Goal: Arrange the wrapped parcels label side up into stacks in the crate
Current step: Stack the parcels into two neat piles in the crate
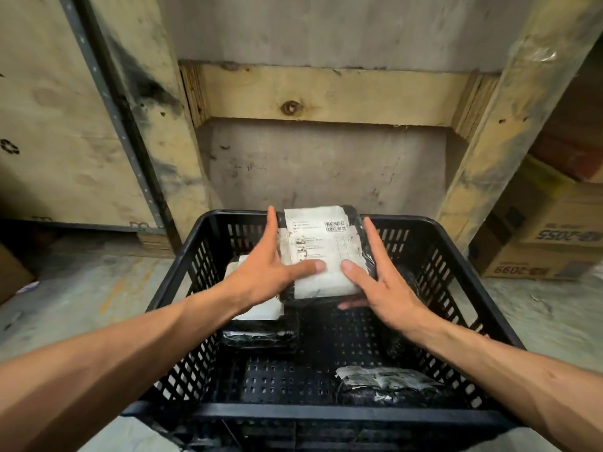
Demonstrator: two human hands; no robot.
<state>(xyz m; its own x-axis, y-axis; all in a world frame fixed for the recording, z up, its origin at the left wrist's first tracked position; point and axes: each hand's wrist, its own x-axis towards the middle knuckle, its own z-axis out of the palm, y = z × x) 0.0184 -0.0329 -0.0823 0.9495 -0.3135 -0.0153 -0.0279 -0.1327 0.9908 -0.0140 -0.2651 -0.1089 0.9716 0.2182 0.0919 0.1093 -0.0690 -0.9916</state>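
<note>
A black-wrapped parcel with white labels facing up is held above the far part of the black slotted crate. My left hand grips its left edge, thumb on the label. My right hand grips its right edge, fingers underneath. Below my left wrist a stack of wrapped parcels stands at the crate's left, a white label on top. One more wrapped parcel lies at the near right on the crate floor. A dark parcel sits partly hidden behind my right hand.
The crate stands on a concrete floor before a wooden pallet frame. Cardboard boxes are stacked at the right. A plywood panel with a metal strip leans at the left. The crate floor's middle shows bare.
</note>
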